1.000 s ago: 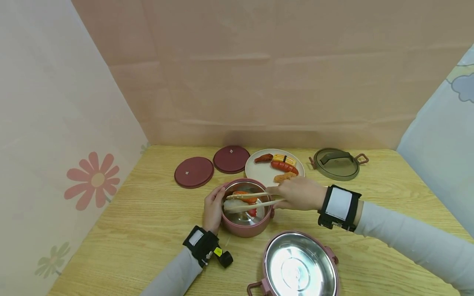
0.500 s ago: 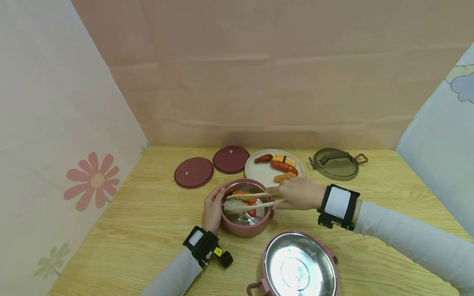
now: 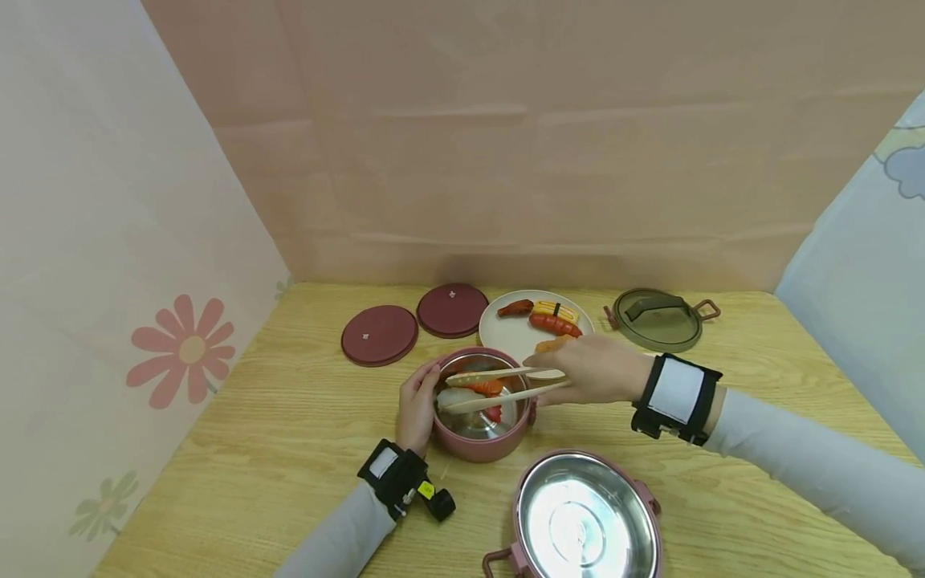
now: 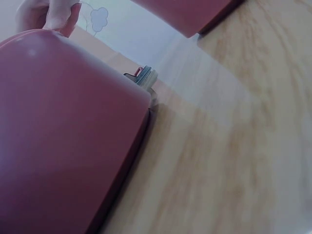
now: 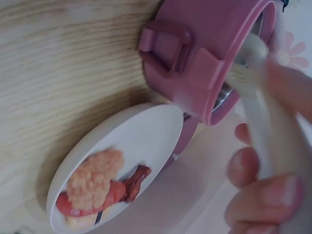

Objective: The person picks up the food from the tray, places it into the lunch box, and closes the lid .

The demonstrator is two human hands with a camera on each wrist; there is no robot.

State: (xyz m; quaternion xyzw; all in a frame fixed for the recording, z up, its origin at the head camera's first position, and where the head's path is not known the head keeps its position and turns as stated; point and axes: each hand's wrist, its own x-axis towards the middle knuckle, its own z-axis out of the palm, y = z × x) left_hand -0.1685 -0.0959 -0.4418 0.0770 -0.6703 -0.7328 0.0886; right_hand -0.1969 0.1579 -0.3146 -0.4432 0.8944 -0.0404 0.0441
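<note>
My left hand (image 3: pixel 415 412) holds the left side of a round pink lunch box (image 3: pixel 478 449) with a steel lining, fingers at its rim. In my right hand (image 3: pixel 603 369) is a pair of beige tongs (image 3: pixel 506 395), gripped near the joined end, arms spread apart. Their tips reach into the lunch box, around a white lump of food (image 3: pixel 457 397). Orange and red food (image 3: pixel 488 387) lies beside it. The right wrist view shows the tongs (image 5: pixel 261 122) blurred at the box opening (image 5: pixel 212 105). My left hand is outside the left wrist view.
Behind the lunch box, a white plate (image 3: pixel 506 337) bears a sausage (image 3: pixel 554 324), a drumstick (image 3: pixel 516 307), a yellow piece (image 3: pixel 555 311) and fried food (image 3: pixel 552 343). Two maroon lids (image 3: pixel 379 335) lie left of it, a green lid (image 3: pixel 659 323) right. A second pink bowl (image 3: pixel 587 518) stands in front.
My right hand has shifted slightly right and up, and the tongs' tips have risen a little. The white lump stays inside the lunch box. My left hand keeps its place.
</note>
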